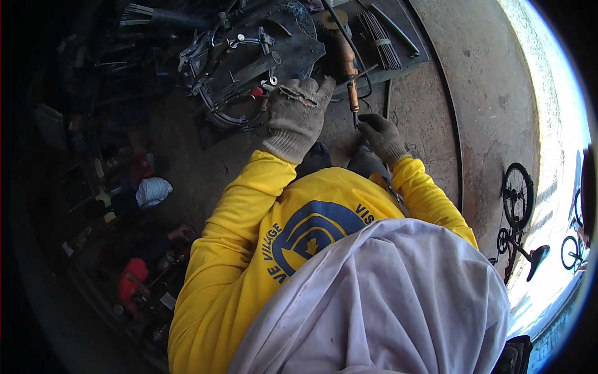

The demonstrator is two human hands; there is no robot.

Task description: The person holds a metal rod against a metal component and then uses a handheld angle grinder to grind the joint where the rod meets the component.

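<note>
Across the dark tabletop (pixel 405 63), a metal frame (pixel 254 70) is flanked by a copper-coloured tool (pixel 346 56) and bundled rods (pixel 380 42). The frame is partly blocked by the half-curled left hand (pixel 296 113); near the tool's end, the right hand (pixel 384 137) is bent. Neither grip's contents can be told.

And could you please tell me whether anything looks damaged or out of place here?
Yes: the knit glove on the left hand has a ragged tear near the knuckles. It looks odd because the fabric gapes open there, while the glove on the right hand shows no such gap from this view.
</note>
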